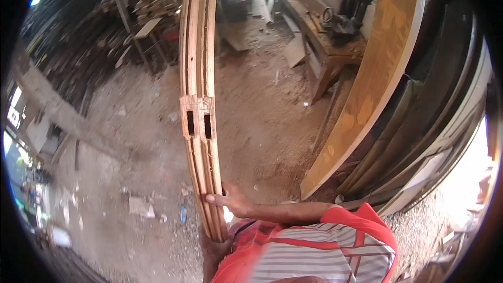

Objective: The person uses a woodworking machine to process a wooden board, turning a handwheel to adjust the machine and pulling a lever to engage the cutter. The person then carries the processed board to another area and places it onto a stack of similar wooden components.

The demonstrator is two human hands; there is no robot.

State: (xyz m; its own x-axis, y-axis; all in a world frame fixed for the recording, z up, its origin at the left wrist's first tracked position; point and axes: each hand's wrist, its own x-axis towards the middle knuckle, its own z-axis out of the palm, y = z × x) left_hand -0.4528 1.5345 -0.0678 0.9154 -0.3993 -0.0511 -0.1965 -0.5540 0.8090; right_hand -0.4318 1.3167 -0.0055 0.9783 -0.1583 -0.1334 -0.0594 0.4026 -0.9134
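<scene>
Two long wooden rails [198, 68] lie side by side and stretch away from my body toward the far edge of the view. Grooves run along their length, and each has a dark rectangular mortise cut through it near the middle, with pencil-like lines just beyond. My right hand [234, 202] grips the pair from the right side, its thumb laid over the top. At the near end my left hand [214, 247] is wrapped under and around the rails; most of its fingers are hidden beneath them.
A workbench [340, 47] with tools stands at the far right. Nearer, a long yellowish board [374, 68] leans beside several dark boards [419, 110]. Stacked wood pieces [160, 0] are at the far left. Scraps and a blue item [183, 214] litter the dusty floor [141, 162].
</scene>
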